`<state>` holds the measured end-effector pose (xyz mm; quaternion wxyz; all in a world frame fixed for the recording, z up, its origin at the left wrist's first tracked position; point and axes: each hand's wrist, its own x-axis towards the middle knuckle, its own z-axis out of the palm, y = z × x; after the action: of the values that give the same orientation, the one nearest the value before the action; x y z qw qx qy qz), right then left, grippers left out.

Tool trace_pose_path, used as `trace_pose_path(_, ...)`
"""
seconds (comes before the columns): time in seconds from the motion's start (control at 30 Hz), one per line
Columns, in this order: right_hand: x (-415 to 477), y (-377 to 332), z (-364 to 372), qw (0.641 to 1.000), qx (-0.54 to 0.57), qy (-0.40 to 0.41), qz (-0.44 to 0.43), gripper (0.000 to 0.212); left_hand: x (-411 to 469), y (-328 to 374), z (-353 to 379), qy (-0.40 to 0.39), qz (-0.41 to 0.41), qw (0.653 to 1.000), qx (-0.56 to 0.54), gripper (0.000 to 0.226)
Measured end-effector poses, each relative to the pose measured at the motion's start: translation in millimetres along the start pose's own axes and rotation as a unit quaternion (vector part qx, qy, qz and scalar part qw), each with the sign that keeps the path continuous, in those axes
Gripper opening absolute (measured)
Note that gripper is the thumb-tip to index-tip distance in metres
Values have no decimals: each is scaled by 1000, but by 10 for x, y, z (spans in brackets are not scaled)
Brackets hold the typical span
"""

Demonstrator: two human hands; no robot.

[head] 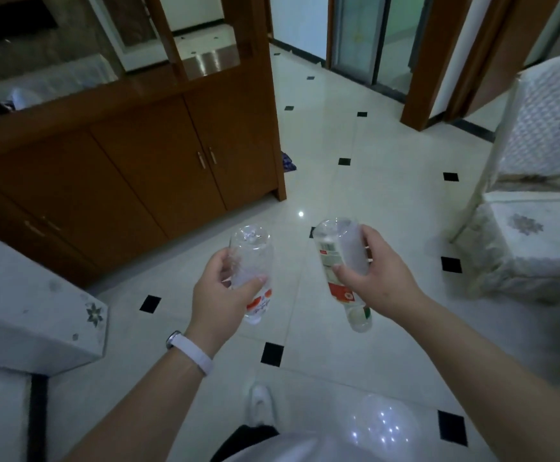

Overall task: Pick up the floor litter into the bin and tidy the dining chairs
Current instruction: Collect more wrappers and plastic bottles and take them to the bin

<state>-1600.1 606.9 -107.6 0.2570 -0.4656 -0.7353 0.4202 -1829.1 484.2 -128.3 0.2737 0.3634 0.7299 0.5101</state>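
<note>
A person looks down at their own two hands above a pale tiled floor (355, 201) with small black squares. The left hand (220, 295), a white wristband (190, 353) behind it, is clamped around a clear plastic bottle (250, 261), base pointing away; its red and white label is too blurred to read. Just beside it, the right hand (377, 268) grips a second clear bottle (337, 258) held the same way, its red, white and green label also unreadable. Left of the hands stands a brown wooden cabinet (145, 168); to their right, a dining chair (535, 228) in a pale floral cover.
</note>
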Motion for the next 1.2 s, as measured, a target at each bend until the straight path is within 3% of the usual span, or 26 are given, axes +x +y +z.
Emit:
trace_pose_path(0.27, 1177, 107, 38, 994, -49, 70, 70, 46, 1668, -194, 389, -72, -6, 997, -20, 54)
trace_pose_path(0.67, 2655, -116, -142, 973, -63, 178, 130, 47, 3897, 223, 1061, -208, 48, 975, -63, 57)
trace_pose_path(0.93, 3527, 542, -536, 958, -40, 204, 200, 74, 4834, 341, 1957, -269, 33, 962, -31, 52)
trace_pose_path(1.03, 4028, 876, -802, 956, -17, 213, 199, 51, 5254, 490, 2387, -266, 28, 963, -29, 58)
trace_pose_path(1.2, 4871, 1208, -1353, 955, 10, 206, 211, 51, 5924, 931, 3157, -288, 26, 957, 3, 65)
